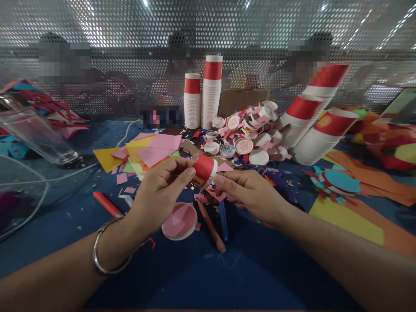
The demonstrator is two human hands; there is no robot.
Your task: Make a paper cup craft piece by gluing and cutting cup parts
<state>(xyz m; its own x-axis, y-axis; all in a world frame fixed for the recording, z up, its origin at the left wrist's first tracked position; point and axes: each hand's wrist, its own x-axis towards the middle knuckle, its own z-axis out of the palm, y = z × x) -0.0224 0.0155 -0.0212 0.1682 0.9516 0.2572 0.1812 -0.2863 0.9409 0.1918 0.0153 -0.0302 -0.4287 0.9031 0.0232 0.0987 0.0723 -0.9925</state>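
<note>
We see a grey mesh screen (pixel 123 30) with round holes filling the upper part of the frame, a dark band (pixel 136 54) running across it. Lights (pixel 145 3) glare as spots along the top edge and streaks upper right. Below, we have a blue table (pixel 253 268).

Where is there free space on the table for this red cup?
Widest: bare blue table between the forearms, nearer the wearer than the pink disc and brown stick. Smaller, lightly speckled: between white cable and red handle. Crowded beyond the red cup: paper sheets, cup pieces, cup stacks.
</note>
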